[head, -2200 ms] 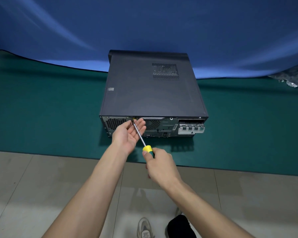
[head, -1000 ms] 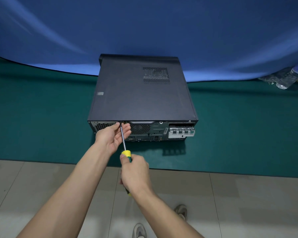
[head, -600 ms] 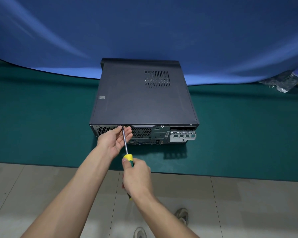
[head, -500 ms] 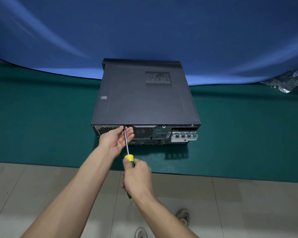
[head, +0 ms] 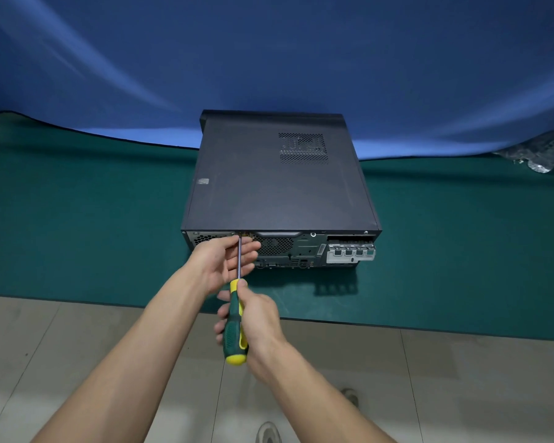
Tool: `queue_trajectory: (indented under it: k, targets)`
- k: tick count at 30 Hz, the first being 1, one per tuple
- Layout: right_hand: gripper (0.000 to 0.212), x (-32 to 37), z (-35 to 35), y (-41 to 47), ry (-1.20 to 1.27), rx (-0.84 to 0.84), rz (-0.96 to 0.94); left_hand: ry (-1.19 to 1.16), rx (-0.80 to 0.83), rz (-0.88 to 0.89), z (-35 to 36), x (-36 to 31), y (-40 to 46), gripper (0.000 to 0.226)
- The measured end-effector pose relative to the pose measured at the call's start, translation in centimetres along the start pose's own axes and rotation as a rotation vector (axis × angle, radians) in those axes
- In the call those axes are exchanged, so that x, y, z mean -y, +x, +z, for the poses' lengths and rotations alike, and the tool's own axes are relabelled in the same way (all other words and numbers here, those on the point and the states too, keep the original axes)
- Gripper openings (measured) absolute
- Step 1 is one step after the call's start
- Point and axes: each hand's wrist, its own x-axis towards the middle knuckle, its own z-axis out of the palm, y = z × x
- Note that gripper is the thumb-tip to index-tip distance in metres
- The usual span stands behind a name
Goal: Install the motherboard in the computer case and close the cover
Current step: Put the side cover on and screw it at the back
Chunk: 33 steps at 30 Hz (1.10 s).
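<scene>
A black computer case (head: 279, 190) lies flat on the green mat (head: 77, 225), its cover closed and its rear panel (head: 304, 251) facing me. My right hand (head: 253, 324) grips the green and yellow handle of a screwdriver (head: 235, 327). The metal shaft runs up to a screw at the top left of the rear panel. My left hand (head: 221, 260) is cupped around the shaft close to the tip, fingers loosely bent and steadying it against the panel. The motherboard is hidden inside the case.
A blue cloth backdrop (head: 269, 59) hangs behind the mat. Crumpled clear plastic and a bottle (head: 538, 155) lie at the far right. Grey floor tiles (head: 77, 362) run in front of the mat, with a shoe (head: 267, 433) at the bottom edge.
The view has shifted slightly. My right hand has turned on the handle, so more of the green grip and its yellow end now show. The left hand stays at the shaft.
</scene>
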Motion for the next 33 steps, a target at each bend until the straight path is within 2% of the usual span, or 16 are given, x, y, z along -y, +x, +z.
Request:
queue_trajectory:
  k: [3, 5, 9, 10, 13, 16, 19, 22, 24, 28, 30, 33]
  targets:
    - [0.045, 0.2, -0.2, -0.1, 0.168, 0.131, 0.081, 0.19, 0.046, 0.002, -0.4, -0.5, -0.5, 0.025]
    - [0.048, 0.3, -0.5, -0.1, 0.126, 0.155, 0.104, 0.288, -0.007, 0.072, -0.3, -0.6, -0.4, 0.019]
    - [0.026, -0.9, -0.8, 0.0, -0.424, -0.028, -0.056, 0.378, -0.134, 0.195, 0.0, -0.3, 0.0, 0.007]
    - [0.026, -1.4, -0.9, 0.3, -0.468, -0.09, -0.104, 0.39, -0.152, 0.21, 0.1, -0.2, 0.0, 0.007]
    - [0.025, -1.8, -1.2, 1.0, -0.317, -0.159, -0.138, 0.417, -0.154, 0.225, -0.1, 0.1, 0.2, 0.009]
    - [0.022, -1.5, -1.6, 0.6, -0.126, -0.045, -0.083, 0.46, -0.003, 0.133, -0.8, -0.4, 0.1, 0.012]
    - [0.034, -1.0, -2.0, 0.1, -0.043, 0.087, -0.014, 0.527, 0.12, 0.08, -1.8, -1.1, 0.1, 0.017]
    - [0.044, -0.7, -2.2, 0.1, -0.042, 0.15, 0.028, 0.542, 0.056, 0.114, -1.7, -1.5, 0.3, 0.014]
    - [0.036, -0.6, -2.0, 0.0, -0.064, 0.127, 0.027, 0.531, -0.007, 0.132, -1.3, -1.3, 0.3, 0.01]
    - [0.026, -1.2, -1.3, 0.5, -0.124, -0.118, -0.07, 0.509, -0.086, 0.175, -0.9, -0.9, 0.3, 0.006]
    - [0.024, -1.4, -0.7, 0.7, 0.0, -0.159, -0.078, 0.53, -0.095, 0.183, -0.8, -1.0, 0.2, 0.009]
    - [0.028, -1.4, 0.0, 0.3, 0.298, -0.018, 0.044, 0.601, -0.029, 0.094, -0.9, -1.5, -0.1, 0.017]
